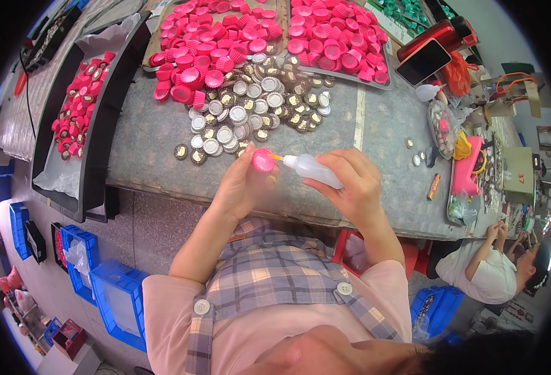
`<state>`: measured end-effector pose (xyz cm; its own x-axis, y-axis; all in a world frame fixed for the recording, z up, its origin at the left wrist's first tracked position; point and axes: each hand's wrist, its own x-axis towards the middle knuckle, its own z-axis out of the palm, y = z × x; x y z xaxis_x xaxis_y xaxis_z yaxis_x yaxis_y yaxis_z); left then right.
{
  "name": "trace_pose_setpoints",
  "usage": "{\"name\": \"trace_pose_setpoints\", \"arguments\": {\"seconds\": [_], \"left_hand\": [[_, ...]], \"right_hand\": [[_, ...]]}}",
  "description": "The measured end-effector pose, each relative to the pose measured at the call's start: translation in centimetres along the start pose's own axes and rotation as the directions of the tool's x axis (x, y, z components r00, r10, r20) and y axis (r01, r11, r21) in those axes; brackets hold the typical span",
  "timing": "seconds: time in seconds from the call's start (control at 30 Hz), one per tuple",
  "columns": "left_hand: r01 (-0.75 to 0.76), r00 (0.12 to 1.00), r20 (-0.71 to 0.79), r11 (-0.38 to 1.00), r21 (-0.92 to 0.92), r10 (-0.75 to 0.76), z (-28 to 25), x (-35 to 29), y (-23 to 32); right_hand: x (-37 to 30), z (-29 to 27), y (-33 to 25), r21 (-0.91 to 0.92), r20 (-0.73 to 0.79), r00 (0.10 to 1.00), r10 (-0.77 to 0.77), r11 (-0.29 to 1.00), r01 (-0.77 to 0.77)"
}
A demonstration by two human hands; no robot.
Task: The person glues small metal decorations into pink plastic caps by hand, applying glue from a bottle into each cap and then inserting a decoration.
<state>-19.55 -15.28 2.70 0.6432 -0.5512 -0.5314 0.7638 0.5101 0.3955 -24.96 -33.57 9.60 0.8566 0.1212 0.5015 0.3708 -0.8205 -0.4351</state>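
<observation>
My left hand (238,186) pinches a pink fluted cup (263,160) above the near edge of the grey table (163,153). In my right hand (358,184) is a white squeeze bottle (316,170), tilted so its thin orange-yellow nozzle points left. The nozzle tip reaches the right rim of the cup; whether it touches is too small to tell. Just beyond my hands lies a heap of crimped bottle caps (238,115), some silver side up, others showing a pale printed face. Pink fluted cups (216,37) are piled behind the caps.
A second pile of pink cups (335,37) fills a tray at the back. Left stands a black tray (94,159) of assembled pink pieces. A phone (424,61), a small orange tube (434,186) and a pink tool (469,169) lie right. Another person (485,269) works at far right.
</observation>
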Motion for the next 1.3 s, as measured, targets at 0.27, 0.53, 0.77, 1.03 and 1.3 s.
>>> {"name": "trace_pose_setpoints", "arguments": {"seconds": [0.27, 0.53, 0.77, 1.03, 1.3], "left_hand": [[-0.091, 0.996, 0.015, 0.991, 0.1, 0.09, 0.0, 0.1, -0.1], [-0.268, 0.963, 0.093, 0.91, 0.317, 0.252, -1.2, 0.6, 0.2], [-0.45, 0.888, 0.28, 0.817, 0.361, 0.366, -1.3, 0.4, 2.5], [-0.776, 0.63, 0.524, 0.429, 0.463, 0.573, -1.6, 0.5, 3.3], [0.079, 0.899, 0.389, 0.799, -0.596, 0.201, -2.2, 0.5, 4.3]], "right_hand": [[-0.1, 0.3, 0.2, -0.043, 0.004, 0.999, -0.048, 0.998, 0.049], [-0.5, 0.9, 0.6, 0.024, -0.019, 1.0, -0.002, 1.0, 0.002], [-2.1, 0.5, 4.0, 0.743, 0.185, 0.752, 0.632, 0.411, -0.528], [-4.0, 0.7, 7.8, 0.927, 0.329, 0.607, 0.723, -0.125, -0.354], [-3.3, 1.2, 9.4, 0.748, 0.025, 0.684, 0.729, 0.44, -0.496]]}}
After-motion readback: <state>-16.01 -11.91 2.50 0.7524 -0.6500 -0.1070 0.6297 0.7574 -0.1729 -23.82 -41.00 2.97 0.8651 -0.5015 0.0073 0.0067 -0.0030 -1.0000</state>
